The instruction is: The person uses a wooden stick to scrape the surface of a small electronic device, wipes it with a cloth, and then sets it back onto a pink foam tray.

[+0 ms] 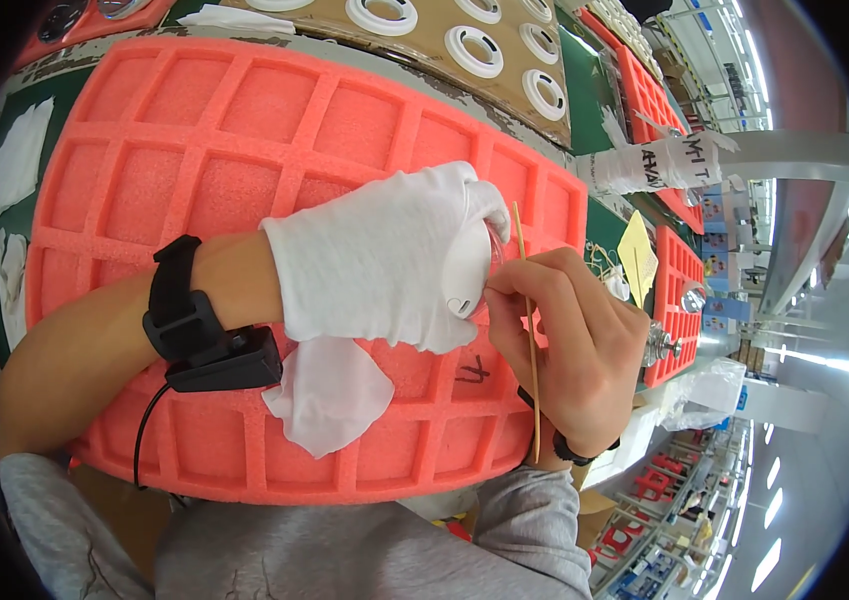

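My left hand (379,255), in a white glove, is closed around a smooth, rounded white device (466,270) with a small dark slot near its lower edge. Something clear and shiny shows along its right side, too small to make out. My bare right hand (579,345) pinches close against that side. A thin wooden stick (535,405) runs nearly upright through its fingers. Both hands are above a coral-pink foam tray (309,125) divided into square pockets. A thin white cloth or wrap (334,395) lies on the tray below my left wrist.
Beyond the tray, white ring-shaped parts (474,50) sit on a brown cardboard sheet (424,75). A wrapped post (649,167) rises at the right, near a yellow paper piece (636,258) and another pink foam tray (679,290). A black cable (138,440) hangs from my left wrist strap.
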A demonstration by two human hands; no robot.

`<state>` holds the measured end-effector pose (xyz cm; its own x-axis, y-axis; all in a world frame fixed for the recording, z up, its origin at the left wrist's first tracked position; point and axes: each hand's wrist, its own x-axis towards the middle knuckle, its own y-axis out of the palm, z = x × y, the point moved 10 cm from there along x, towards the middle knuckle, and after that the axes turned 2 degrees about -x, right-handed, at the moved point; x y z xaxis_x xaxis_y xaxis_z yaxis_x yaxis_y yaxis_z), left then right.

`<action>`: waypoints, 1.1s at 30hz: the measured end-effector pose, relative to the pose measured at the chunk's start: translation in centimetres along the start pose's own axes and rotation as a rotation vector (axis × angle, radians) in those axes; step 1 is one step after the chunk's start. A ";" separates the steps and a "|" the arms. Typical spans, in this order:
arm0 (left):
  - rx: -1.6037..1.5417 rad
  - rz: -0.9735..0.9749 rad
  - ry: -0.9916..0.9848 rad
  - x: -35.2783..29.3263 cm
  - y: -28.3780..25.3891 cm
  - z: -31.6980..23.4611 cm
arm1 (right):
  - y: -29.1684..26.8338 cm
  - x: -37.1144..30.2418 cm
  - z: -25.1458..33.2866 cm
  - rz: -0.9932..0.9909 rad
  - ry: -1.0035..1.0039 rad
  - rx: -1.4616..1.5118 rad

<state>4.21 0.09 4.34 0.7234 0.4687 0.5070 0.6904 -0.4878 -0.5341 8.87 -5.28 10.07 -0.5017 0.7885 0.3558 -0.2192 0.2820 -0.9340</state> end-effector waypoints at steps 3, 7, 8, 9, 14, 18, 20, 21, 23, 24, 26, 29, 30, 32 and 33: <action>0.055 0.050 -0.005 -0.1 0.2 0.2 | 0.8 0.1 -0.3 0.002 0.024 -0.025; -0.008 0.032 -0.044 -0.4 0.2 0.7 | 1.6 0.2 -0.4 0.024 0.022 -0.058; -0.054 0.009 -0.063 -0.4 0.1 0.9 | 1.7 0.1 -0.4 0.025 0.024 -0.058; -0.054 0.009 -0.064 -0.5 0.1 1.0 | 1.8 0.1 -0.5 0.032 0.026 -0.049; -0.084 0.009 -0.061 -0.1 0.4 0.9 | 1.3 -0.4 -0.8 0.029 0.031 0.016; -0.114 0.025 -0.099 0.3 0.6 0.9 | -0.1 -0.7 -1.8 0.024 0.065 0.047; -0.094 0.033 -0.113 0.7 0.9 1.0 | -0.6 -0.9 -2.4 0.023 0.089 0.041; -0.096 0.038 -0.107 0.8 1.0 0.9 | -1.3 -0.9 -2.8 -0.047 0.104 0.121; -0.114 0.060 -0.125 1.0 1.4 0.9 | -2.7 -1.1 -3.9 -0.192 0.136 0.280; -0.122 0.075 -0.135 1.2 1.6 1.0 | -2.6 -1.1 -4.2 -0.199 0.146 0.276; -0.152 0.083 -0.163 1.5 1.8 1.3 | -2.5 -1.4 -6.2 -0.373 0.290 0.600; -0.205 0.099 -0.225 2.0 2.1 1.4 | -2.3 -1.7 -9.1 -0.425 0.343 0.816; -0.186 0.107 -0.232 2.3 2.1 1.3 | -1.9 -1.4 -9.7 -0.368 0.314 0.869; -0.148 0.130 -0.238 3.3 2.5 0.7 | -1.8 -1.6 -11.6 -0.339 0.301 0.913; -0.145 0.155 -0.228 3.7 2.7 0.3 | -1.1 -1.7 -12.8 -0.308 0.347 0.968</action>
<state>8.72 0.72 4.61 0.8120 0.5255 0.2538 0.5772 -0.6586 -0.4828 20.65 0.02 10.07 -0.0800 0.9127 0.4008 -0.9421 0.0621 -0.3294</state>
